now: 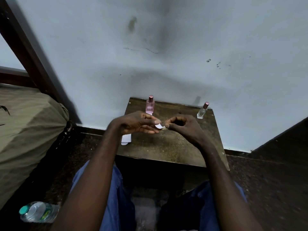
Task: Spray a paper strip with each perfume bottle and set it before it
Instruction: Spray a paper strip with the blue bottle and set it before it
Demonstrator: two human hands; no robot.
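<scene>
From where I stand, both hands meet above the middle of the worktop (166, 144), sharing 1 paper strip (159, 126). The left hand (138, 122) pinches its left end between thumb and fingers. The right hand (181, 125), fingers curled in, nips the right end between thumb and forefinger. The strip hangs in the air, near the pink bottle (150, 105) at the far left corner and well apart from the clear bottle (202, 110) at the far right. Both bottles stand upright by the wall. The spare strips (126, 139) lie under the left wrist at the worktop's left edge.

I judge this to be the readying of a strip for a spray; none shows before the clear bottle. To do it well, 1 hand should take the strip by its very end (dry fingers matter), leaving most of its length free, while the other goes to a bottle. Hold the paper clear of the pile, so stray mist doesn't scent the unused strips.
</scene>
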